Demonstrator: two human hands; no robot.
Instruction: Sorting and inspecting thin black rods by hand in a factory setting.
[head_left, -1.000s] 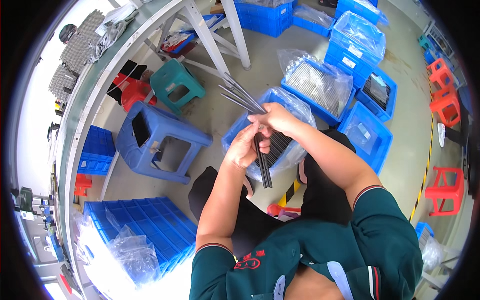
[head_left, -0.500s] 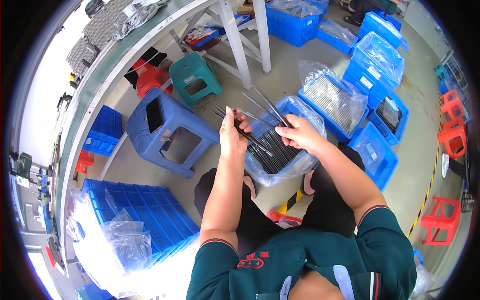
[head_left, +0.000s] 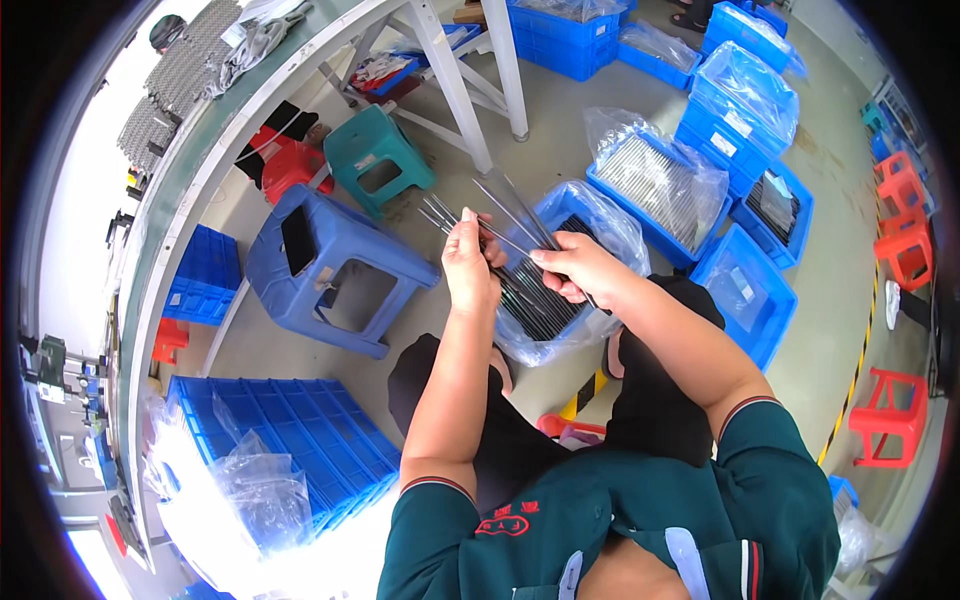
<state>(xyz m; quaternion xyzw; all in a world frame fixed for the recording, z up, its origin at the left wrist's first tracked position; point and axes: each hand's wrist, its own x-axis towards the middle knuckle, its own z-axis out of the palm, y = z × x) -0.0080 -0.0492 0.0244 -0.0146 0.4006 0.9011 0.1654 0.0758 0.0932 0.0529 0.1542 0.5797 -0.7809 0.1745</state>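
My left hand (head_left: pixel 473 262) is closed round a bundle of thin dark metal rods (head_left: pixel 437 213), their ends fanning out above the fingers. Closed too, my right hand (head_left: pixel 578 268) grips a few more long rods (head_left: pixel 513 208) that slant up and to the left. One rod reaches across from the right hand toward the left. Both hands are above a blue crate lined with clear plastic (head_left: pixel 625 232), in which many dark rods (head_left: pixel 540 300) lie side by side. How many rods each hand holds cannot be made out.
A blue stool (head_left: pixel 350 240) with a phone (head_left: pixel 298 236) on it stands left, a green stool (head_left: pixel 378 150) behind it. Right of the lined crate are a crate of pale rods (head_left: pixel 655 185) and another blue crate (head_left: pixel 745 290). Stacked blue crates (head_left: pixel 290 430) stand lower left beside the workbench (head_left: pixel 225 130).
My right hand has moved slightly left, closer to my left hand, and its rods have shifted with it. Both hands still hold rods. The whole view has shifted slightly.
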